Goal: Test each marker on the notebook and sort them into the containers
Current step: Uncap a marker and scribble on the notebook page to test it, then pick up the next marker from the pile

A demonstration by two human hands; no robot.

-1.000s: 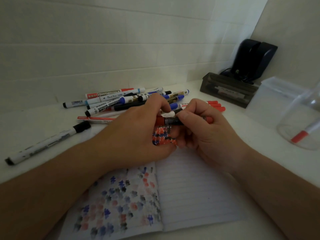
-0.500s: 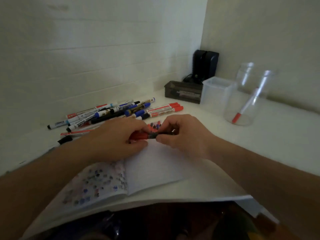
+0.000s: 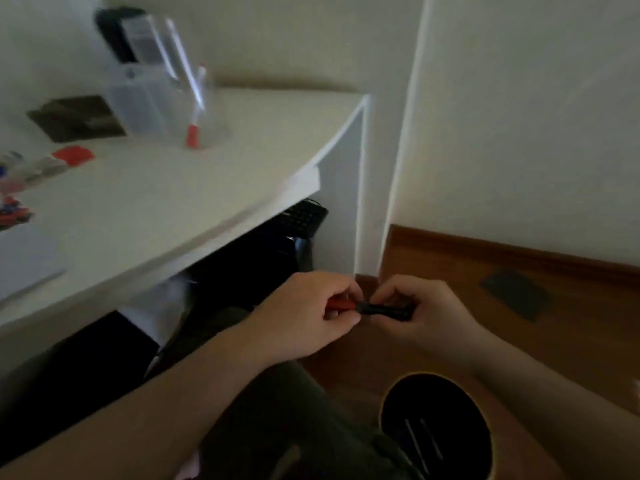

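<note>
Held off the desk (image 3: 214, 188), beyond its front edge and above the wooden floor (image 3: 519, 327): a marker (image 3: 375, 308) gripped between two hands. Red cap (image 3: 341, 304) pinched in the curled fingers of the left hand (image 3: 304, 320); dark barrel wrapped by the curled fingers of the right hand (image 3: 426, 313). Cap and barrel met in the gap between the two hands; cannot tell whether seated fully or parted.

Seen on the desk, blurred: a clear jar (image 3: 194, 98) near the back edge with a red-capped marker (image 3: 194, 109) standing tilted inside, a translucent square container (image 3: 138, 102) just beside it, a dark tray (image 3: 76, 117) further left. Loose markers (image 3: 45, 168) lay at the left edge of the view, with a corner of the notebook (image 3: 27, 261) near the desk's front edge. A round black bin (image 3: 436, 427) stood on the floor below the right forearm.

Half a second before, gripped the same way but over the open notebook on the desk; since then carried to the right, clear of the desk edge, with the view swung the same way.
</note>
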